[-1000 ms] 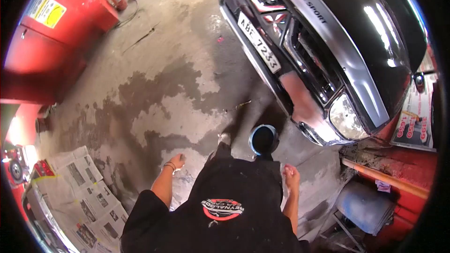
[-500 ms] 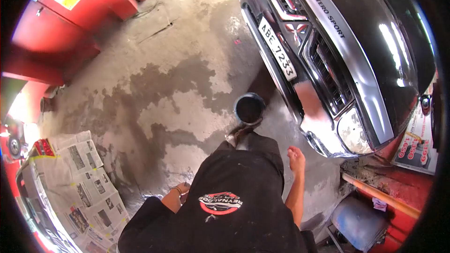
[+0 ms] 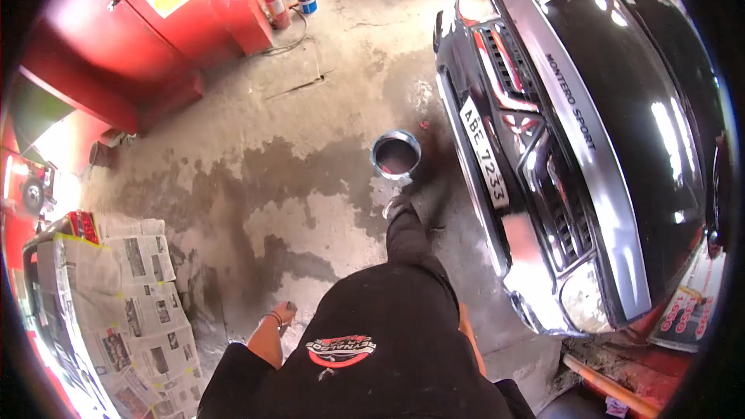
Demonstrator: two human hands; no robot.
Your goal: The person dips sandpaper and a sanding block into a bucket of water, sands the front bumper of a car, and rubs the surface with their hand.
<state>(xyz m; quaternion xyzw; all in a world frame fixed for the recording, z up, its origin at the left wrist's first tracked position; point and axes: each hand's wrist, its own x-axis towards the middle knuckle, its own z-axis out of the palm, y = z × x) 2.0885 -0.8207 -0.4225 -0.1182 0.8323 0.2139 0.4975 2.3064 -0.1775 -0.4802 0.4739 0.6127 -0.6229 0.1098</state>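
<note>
My left hand (image 3: 281, 314) hangs low beside my body, with dark bands at the wrist. Its fingers look curled, and a small pale thing shows by them, too unclear to name. On the right only my forearm (image 3: 468, 337) shows past the black shirt (image 3: 388, 341); the right hand itself is hidden. In front of my foot (image 3: 396, 207) a round bucket with a bluish rim (image 3: 375, 157) stands on the concrete floor, apart from both hands.
A black car (image 3: 597, 147) stands close on my right. At left, newspaper (image 3: 147, 310) covers part of another vehicle. Red cabinets (image 3: 178, 23), a fire extinguisher (image 3: 275, 6) and a blue paint can (image 3: 307, 1) are ahead. A wooden pole (image 3: 609, 384) lies at lower right.
My view has shifted, and a leg has stepped forward toward the bucket. My left hand has swung outward from my body. The right hand has gone out of sight behind the shirt.
</note>
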